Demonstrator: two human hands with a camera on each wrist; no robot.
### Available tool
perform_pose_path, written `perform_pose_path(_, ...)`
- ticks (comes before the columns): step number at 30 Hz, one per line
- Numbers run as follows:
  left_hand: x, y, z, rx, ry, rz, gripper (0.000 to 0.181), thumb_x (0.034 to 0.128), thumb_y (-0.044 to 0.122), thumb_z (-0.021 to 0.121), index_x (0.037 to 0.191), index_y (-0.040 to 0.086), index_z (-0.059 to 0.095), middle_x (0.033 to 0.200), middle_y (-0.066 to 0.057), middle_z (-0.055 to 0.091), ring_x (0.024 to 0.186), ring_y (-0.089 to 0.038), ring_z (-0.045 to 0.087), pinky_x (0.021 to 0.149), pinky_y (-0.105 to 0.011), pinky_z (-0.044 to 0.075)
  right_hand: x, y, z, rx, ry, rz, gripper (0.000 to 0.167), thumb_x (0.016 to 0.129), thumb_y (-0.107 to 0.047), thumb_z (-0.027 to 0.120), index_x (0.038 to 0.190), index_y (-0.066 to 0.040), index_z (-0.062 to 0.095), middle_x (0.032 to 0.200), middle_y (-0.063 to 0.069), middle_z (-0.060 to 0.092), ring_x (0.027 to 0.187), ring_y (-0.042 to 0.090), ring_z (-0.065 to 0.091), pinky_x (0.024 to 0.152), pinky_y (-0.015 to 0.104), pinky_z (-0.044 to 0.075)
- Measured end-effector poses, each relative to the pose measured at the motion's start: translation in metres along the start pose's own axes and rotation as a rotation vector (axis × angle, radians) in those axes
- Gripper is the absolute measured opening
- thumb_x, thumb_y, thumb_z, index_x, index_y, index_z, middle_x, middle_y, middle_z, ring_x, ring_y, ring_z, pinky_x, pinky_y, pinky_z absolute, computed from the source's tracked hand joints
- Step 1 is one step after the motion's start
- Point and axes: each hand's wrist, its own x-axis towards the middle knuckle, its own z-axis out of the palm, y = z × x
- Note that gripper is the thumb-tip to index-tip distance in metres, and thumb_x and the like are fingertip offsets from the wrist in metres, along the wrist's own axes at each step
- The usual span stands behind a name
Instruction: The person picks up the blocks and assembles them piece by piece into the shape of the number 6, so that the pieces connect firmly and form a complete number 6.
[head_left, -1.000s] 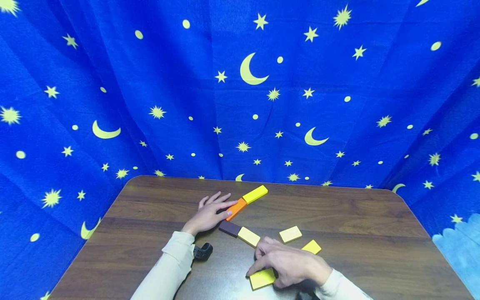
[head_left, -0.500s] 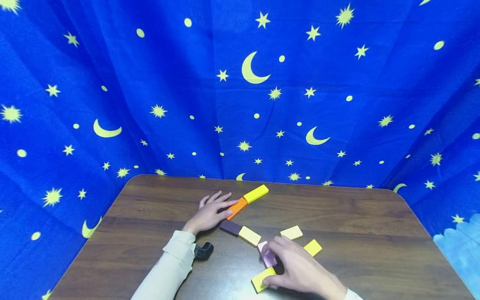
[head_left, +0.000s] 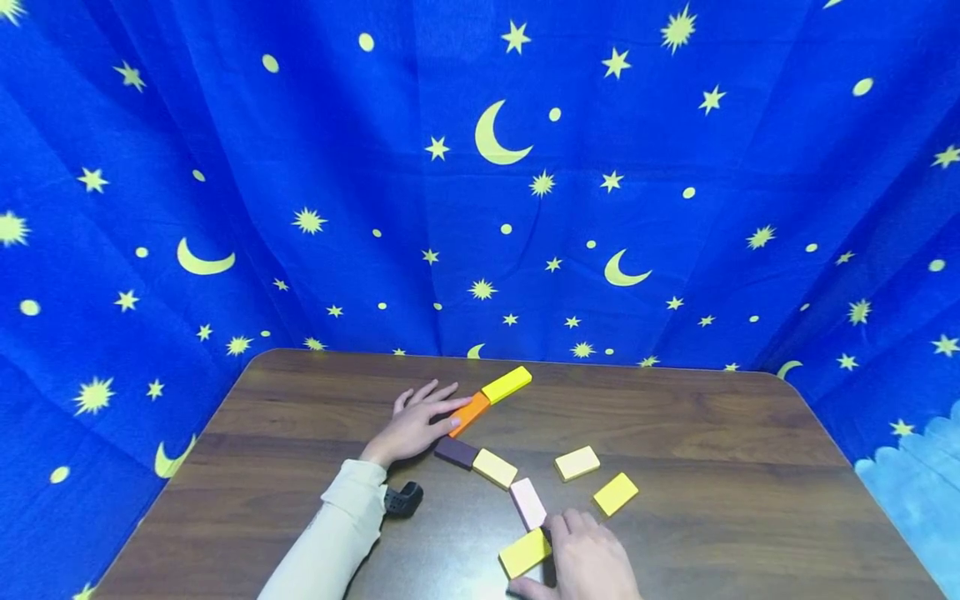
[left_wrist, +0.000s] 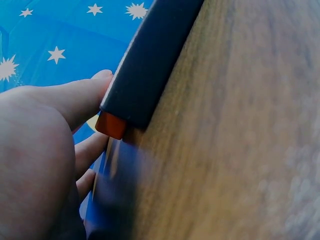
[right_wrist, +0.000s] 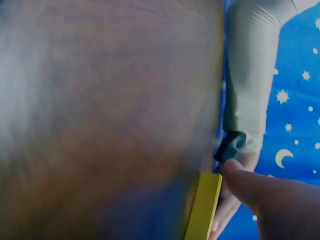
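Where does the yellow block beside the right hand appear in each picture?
Head: the yellow block is near the bottom, just right of centre, beside the right hand.
Left wrist: it is not in this picture.
Right wrist: the yellow block is at the bottom edge, right of centre, beside the thumb.
Shared landmark: the blue starry curtain, visible in all three.

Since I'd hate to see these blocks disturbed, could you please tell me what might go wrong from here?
The right hand is right beside the near yellow block, whose corner lies close to the pink block; a small slip could skew both.

The left hand touches the orange block; if it shifts, it might push that block out of line with the far yellow block.
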Motion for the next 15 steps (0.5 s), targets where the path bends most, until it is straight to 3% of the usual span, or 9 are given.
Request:
perform_pose_path(7, 0.0004, 0.0006, -0.0002, 0.0, -0.005, 0.003, 0.043, 0.1036, 0.042, 0.053, 0.145, 0.031, 0.056, 0.16, -0.001, 0.038, 0.153, -0.033, 0.016, 0.115, -0.063, -0.001, -0.003, -0.0051, 0.0062, -0.084, 0.047, -0.002, 0.078, 0.062, -0.084, 0.071, 0.083, -0.01, 0.059, 0.069, -0.004, 0.045, 0.06, 0.014, 0.047, 0.047, 0.029, 0.037)
perform_pose_path(15, 0.0004, -0.0014, 0.0008, 0.01, 0.0, -0.002, 0.043, 0.1034, 0.04, 0.054, 0.145, 0.031, 0.056, 0.16, 0.0, 0.037, 0.153, -0.032, 0.016, 0.115, -0.062, -0.001, -0.0008, -0.0077, 0.0095, -0.133, 0.094, -0.03, 0.077, 0.058, -0.083, 0.074, 0.074, -0.01, 0.054, 0.065, -0.004, 0.042, 0.058, 0.014, 0.048, 0.046, 0.029, 0.039)
